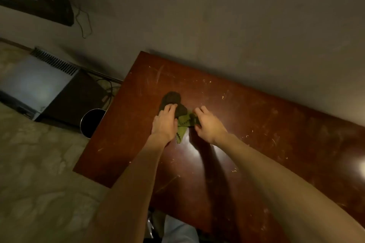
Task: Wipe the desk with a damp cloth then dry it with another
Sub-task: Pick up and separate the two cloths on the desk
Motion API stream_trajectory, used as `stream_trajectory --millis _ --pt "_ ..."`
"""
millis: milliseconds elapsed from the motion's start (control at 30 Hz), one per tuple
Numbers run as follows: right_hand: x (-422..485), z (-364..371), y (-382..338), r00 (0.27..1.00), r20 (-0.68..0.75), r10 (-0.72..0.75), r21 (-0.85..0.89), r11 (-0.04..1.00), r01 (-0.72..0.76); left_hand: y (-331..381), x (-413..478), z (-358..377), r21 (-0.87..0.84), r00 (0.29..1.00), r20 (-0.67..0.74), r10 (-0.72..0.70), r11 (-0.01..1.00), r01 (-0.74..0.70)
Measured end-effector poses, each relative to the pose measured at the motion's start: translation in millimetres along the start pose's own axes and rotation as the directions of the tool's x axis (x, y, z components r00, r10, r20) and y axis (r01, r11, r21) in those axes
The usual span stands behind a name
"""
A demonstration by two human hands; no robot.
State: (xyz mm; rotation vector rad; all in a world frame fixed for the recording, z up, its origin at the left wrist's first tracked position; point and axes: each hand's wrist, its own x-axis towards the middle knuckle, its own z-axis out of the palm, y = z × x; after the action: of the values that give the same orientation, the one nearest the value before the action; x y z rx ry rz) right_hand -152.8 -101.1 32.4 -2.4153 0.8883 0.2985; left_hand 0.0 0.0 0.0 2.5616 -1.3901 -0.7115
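A reddish-brown wooden desk [246, 116] fills the middle and right of the head view, marked with scratches and pale crumbs. On it lies a crumpled green cloth [181, 113] with a zigzag edge; its far part looks darker. My left hand [165, 122] rests on the cloth's left side, fingers bent down onto it. My right hand [207, 122] holds the cloth's right side with curled fingers. Both forearms reach in from the bottom of the view.
A dark round bin [91, 122] stands on the floor at the desk's left edge. Beyond it sit a white appliance [37, 83] and cables [107, 89]. The wall runs along the desk's far edge. A bright light reflection lies on the desk at far right.
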Motion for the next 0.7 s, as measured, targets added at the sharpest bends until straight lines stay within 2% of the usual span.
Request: stream_trajectory --millis 67,167,433,567,700 --pt "13 3 -5 0.997 0.052 0.057 0.035 0.998 -0.059 -6 6 -1 -0.01 0.999 0.033 -0.006 1.0 0.007" --pt "27 11 -7 0.983 0.143 0.115 0.0 0.993 -0.117 -13 14 6 0.033 0.997 0.067 0.025 0.999 -0.028" --pt "35 31 -5 0.962 0.178 0.204 0.008 0.978 -0.209 -18 24 14 0.118 0.995 0.078 0.06 0.991 -0.069" --pt "33 37 -4 0.965 0.145 0.218 0.06 0.972 -0.228 -22 25 19 0.145 0.997 0.0 0.075 0.987 -0.075" --pt "26 36 -7 0.971 0.103 0.214 0.094 0.97 -0.224 -31 20 25 0.104 0.985 -0.149 0.087 0.992 -0.072"
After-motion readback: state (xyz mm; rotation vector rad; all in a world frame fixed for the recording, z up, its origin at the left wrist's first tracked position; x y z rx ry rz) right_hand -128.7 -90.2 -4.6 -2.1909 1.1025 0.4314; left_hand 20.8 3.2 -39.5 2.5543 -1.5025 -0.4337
